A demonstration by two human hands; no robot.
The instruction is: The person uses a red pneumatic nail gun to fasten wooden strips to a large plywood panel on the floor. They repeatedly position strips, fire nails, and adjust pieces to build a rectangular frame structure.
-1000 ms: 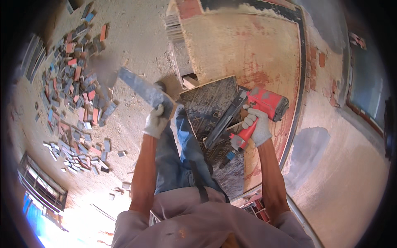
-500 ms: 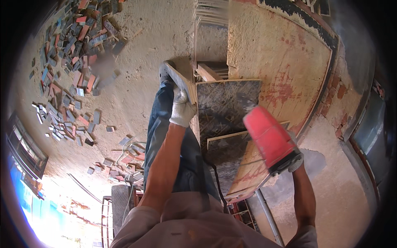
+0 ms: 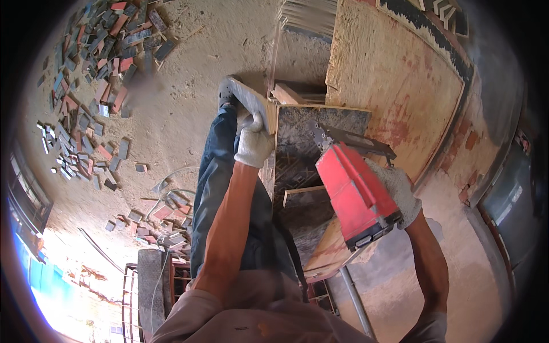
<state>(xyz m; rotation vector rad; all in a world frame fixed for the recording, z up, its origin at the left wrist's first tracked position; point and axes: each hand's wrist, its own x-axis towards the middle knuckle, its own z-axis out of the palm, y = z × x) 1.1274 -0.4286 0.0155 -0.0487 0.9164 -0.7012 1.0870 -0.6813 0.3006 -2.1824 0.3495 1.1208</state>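
The left hand [image 3: 253, 143], in a pale glove, grips the near part of a short board [image 3: 249, 98], its fingers curled on the board's near side. The board lies just far of that hand and slants from the shoe [image 3: 227, 91] on the left toward the left edge of a dark panel [image 3: 320, 134]; whether it touches the panel is hard to tell from this angle. The right hand [image 3: 400, 191], gloved too, is wrapped about a red nail gun [image 3: 357, 191], though the gun's body hides most of the fingers, so their exact hold cannot be made out. The gun lies to the left of the right hand and well to the right of the left hand. Its nose points far and left, above the dark panel, and its black magazine [image 3: 357, 141] runs off to the right from there. The two hands are well apart, with the panel and gun between them.

A pale-edged strip [image 3: 303, 196] lies on the panel's near part, just left of the gun. Beyond the panel, far and right, is a large plywood sheet [image 3: 394, 80] with red stains. Far of the board stands a stack [image 3: 309, 14] of thin sheets. Many small blocks [image 3: 106, 86] are strewn over the floor [image 3: 200, 46] at far left, and a smaller heap [image 3: 166, 214] lies nearer, left of the trousers [image 3: 211, 166]
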